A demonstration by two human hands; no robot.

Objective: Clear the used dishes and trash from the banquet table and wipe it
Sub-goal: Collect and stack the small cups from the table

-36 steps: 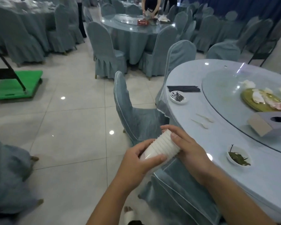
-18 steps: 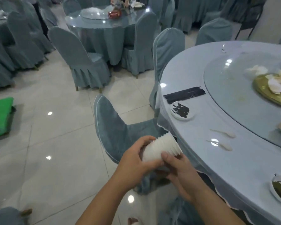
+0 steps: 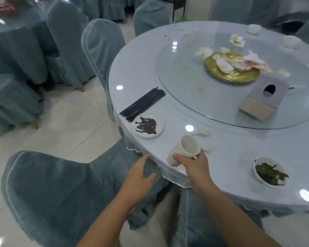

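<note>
the stack of white cups (image 3: 183,150) lies tilted in the right hand (image 3: 194,164), whose grip is curled round its lower half, mouth pointing up and away, just over the near edge of the bench (image 3: 230,143). the left hand (image 3: 141,173) hangs beside it below the bench rim, fingers spread wide and holding nothing, above a covered chair (image 3: 61,193).

the step in hand looks like gathering the used dishes: the cups are collected, the rest is not yet cleared and no wiping has begun. the next move probably calls for setting the stack down or carrying it off, then reaching with the free hand for the nearest dish.

just beyond the grip and to its left sits a small plate with dark scraps (image 3: 148,126), and past that a bundle of black chopsticks (image 3: 143,104). to the right of the grip lies a small dish of green leftovers (image 3: 269,173). two white spoons (image 3: 202,132) lie close ahead of the cups and could get knocked. further off, on the glass turntable (image 3: 185,81), are a gold platter with crumpled napkins (image 3: 232,68) and a tissue box (image 3: 262,100).
</note>
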